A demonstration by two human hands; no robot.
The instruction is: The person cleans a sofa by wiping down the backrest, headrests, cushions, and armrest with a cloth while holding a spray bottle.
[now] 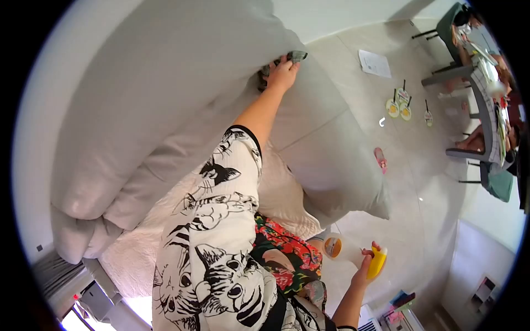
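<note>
My left hand (282,74) reaches out over the grey sofa (326,132) and grips a crumpled dark grey-green cloth (298,56). Part of that cloth is hidden under my fingers. Low on the right, my right hand (365,265) is closed on a yellow handle (377,262). Beside it is a pale roll with an orange round end (333,246); together they look like a lint roller, though the join is hard to make out. A beige cushion (281,193) lies near my left forearm.
On the tiled floor lie a paper sheet (375,63), several round paddles (392,108), a white hook-shaped piece (382,122) and a pink slipper (380,159). People sit at a table (481,94) with green chairs (497,182) on the far right.
</note>
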